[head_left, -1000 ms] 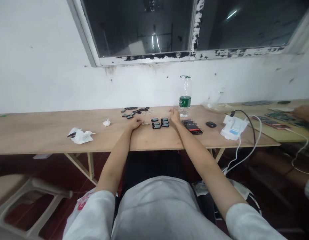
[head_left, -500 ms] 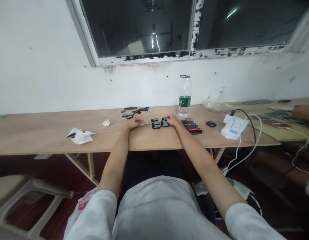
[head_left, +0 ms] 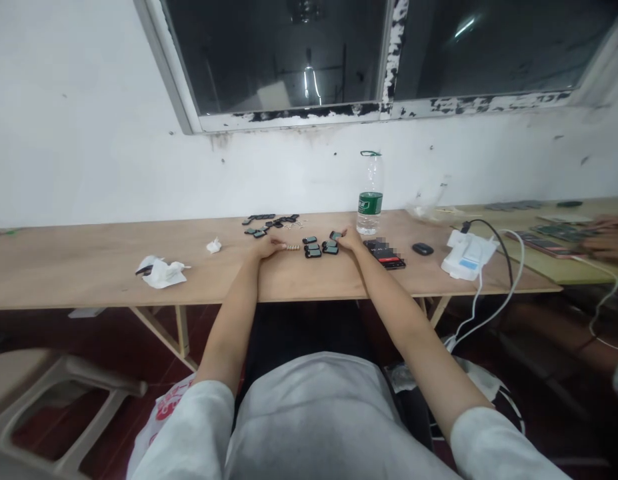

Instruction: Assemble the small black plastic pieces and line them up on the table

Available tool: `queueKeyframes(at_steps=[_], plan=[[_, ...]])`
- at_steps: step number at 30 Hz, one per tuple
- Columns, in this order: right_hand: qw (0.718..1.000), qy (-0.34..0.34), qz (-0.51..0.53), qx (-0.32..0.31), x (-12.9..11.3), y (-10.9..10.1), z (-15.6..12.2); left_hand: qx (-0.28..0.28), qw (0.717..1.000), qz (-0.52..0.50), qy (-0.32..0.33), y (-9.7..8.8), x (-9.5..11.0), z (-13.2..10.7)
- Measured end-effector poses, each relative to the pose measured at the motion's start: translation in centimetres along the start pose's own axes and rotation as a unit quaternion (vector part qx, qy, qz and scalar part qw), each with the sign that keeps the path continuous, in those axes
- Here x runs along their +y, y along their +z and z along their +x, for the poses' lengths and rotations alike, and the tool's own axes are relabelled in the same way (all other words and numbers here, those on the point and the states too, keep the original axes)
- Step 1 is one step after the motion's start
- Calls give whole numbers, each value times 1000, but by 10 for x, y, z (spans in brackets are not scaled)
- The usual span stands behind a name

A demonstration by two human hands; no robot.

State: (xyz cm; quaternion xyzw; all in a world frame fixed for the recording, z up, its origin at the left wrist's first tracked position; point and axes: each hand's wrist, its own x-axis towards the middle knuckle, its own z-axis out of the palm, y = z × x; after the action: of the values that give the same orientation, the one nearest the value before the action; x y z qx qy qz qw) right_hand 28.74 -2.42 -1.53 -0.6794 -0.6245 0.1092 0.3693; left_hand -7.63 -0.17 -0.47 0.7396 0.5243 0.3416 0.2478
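My right hand (head_left: 351, 239) pinches the edge of a small black-rimmed piece with a grey face (head_left: 335, 235), tilted at the back of a short stack. Under and in front of it lie similar black-rimmed pieces (head_left: 331, 251). To their left is a second column of such pieces (head_left: 313, 253). My left hand (head_left: 271, 247) rests on the table, fingers stretched toward a short row of tiny pale parts (head_left: 293, 247). Its fingertips are at the left end of that row; whether they press on it is too small to tell.
More black pieces (head_left: 259, 233) and scattered pale bits (head_left: 295, 225) lie at the back. A water bottle (head_left: 369, 204), a phone (head_left: 385, 253), a black oval case (head_left: 422, 249) and a white power strip (head_left: 463, 260) with cables stand right. Crumpled tissues (head_left: 163, 273) lie left. A co-worker's hand (head_left: 609, 237) is far right.
My right hand has shifted slightly right, and the piece at its fingertips has moved right and tilted up. My left hand stays nearly in place. The co-worker's hand has moved a little.
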Motion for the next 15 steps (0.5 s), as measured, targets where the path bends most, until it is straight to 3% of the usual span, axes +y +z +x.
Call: queueKeyframes(at_steps=[6,11,15], plan=[[997,4,70,42,-2,1,2,103,990,13,99,18,19,-5],[984,-39,171,37,-11,1,1,93,983,27,154,35,38,-8],[964,-64,256,-6,-23,1,-4,83,978,22,192,43,47,-10]])
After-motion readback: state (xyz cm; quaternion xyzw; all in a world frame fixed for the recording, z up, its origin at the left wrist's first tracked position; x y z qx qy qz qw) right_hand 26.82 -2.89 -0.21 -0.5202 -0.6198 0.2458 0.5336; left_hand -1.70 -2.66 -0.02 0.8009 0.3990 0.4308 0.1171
